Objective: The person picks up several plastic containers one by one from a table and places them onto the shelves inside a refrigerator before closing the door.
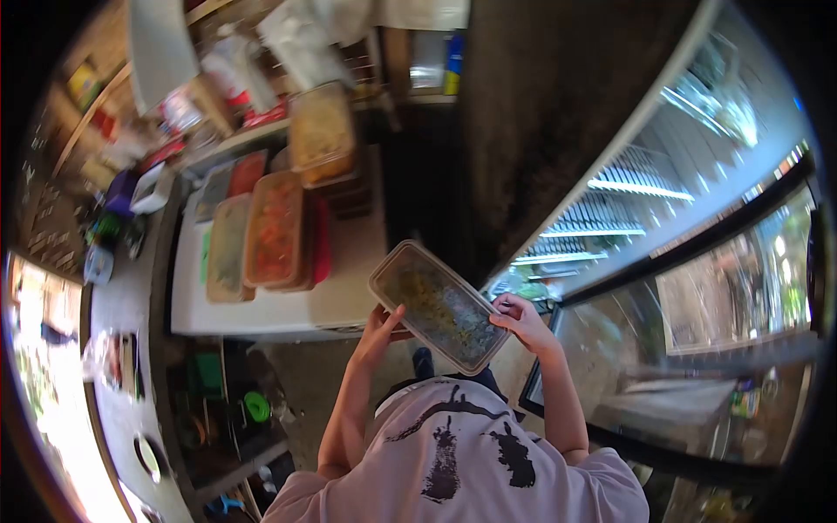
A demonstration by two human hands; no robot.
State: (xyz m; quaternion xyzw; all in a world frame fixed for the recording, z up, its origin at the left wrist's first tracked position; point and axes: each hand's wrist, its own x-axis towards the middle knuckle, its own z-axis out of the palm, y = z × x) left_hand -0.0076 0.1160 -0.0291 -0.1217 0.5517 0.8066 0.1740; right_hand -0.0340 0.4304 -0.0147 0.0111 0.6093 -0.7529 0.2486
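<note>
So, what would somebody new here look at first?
Probably the plastic tub in the middle, held between the left hand and right hand. Next, perhaps the brightly lit open fridge at the right, then the orange-filled tub above the white surface at the left.

Left hand [381, 333] and right hand [520, 322] both gripping near the frame's centre

The left forearm [349, 392] rises from the lower part of the frame, its thumb [397, 315] extended toward the upper right and its other fingers partly hidden. The right forearm [565, 399] slants up and leftward from the lower right, its thumb [501, 320] pointing left. Both forearms are bare, both elbows bent; the hands stand apart, the right slightly higher.
</note>
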